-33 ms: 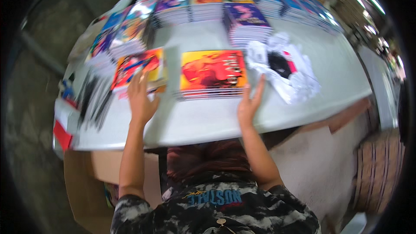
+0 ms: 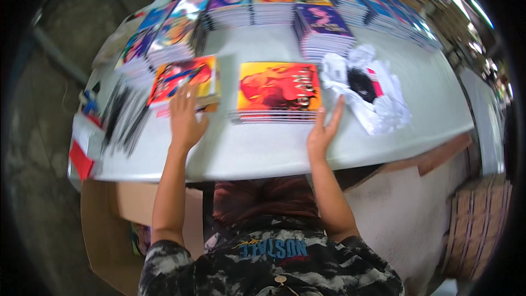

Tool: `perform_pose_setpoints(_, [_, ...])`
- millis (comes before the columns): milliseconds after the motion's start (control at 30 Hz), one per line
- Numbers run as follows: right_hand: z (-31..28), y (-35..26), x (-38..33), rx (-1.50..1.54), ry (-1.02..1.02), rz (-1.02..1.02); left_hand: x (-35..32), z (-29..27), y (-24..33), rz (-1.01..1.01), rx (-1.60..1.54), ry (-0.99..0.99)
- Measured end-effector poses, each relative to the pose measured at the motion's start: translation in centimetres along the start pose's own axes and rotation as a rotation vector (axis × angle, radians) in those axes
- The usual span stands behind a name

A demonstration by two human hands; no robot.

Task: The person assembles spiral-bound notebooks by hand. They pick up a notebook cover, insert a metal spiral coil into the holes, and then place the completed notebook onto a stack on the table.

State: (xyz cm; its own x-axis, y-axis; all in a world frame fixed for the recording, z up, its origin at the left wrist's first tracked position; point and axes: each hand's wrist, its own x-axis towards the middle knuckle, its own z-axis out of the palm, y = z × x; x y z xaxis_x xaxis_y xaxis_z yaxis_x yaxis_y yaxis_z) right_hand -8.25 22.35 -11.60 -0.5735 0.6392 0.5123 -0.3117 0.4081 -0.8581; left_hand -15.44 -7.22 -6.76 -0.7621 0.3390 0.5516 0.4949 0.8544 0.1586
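Yellow booklet stack (image 2: pixel 278 92) lies touching right hand (image 2: pixel 322 132)

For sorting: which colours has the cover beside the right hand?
Yellow cover with red-orange picture; head view.

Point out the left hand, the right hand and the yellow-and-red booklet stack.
left hand (image 2: pixel 185 120), head view, back of the hand.
right hand (image 2: pixel 322 131), head view, back of the hand.
yellow-and-red booklet stack (image 2: pixel 278 86), head view, middle of top cover.

**Two booklet stacks at the table's near edge**

A yellow-and-red covered stack (image 2: pixel 278 92) lies flat at centre. At its nine o'clock, just apart, a thinner red-and-blue covered stack (image 2: pixel 185 79) lies slightly skewed, its near edge under fingertips.
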Motion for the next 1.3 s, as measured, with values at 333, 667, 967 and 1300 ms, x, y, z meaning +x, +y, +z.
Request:
perform_pose_setpoints(333, [1.5, -6.8, -2.5, 0.23, -0.189, -0.355, 5.0, -2.7, -4.0, -0.213, -0.338, 0.425])
perform_pose_setpoints(667, [2.5, -11.4, 1.6, 1.043, -0.541, 0.46, -1.6, -8.7, 7.0, -0.542, -1.721, 0.245])
perform_pose_setpoints(967, [1.1, -7.5, -0.6, 0.571, -0.82, 0.279, -5.7, -0.5, 4.1, -0.676, -1.423, -0.084])
perform_pose_setpoints(1300, [-1.0, -4.6, -0.7, 0.38, -0.848, 0.187, -8.2, -4.9, -10.7, -0.563, 0.419, 0.035])
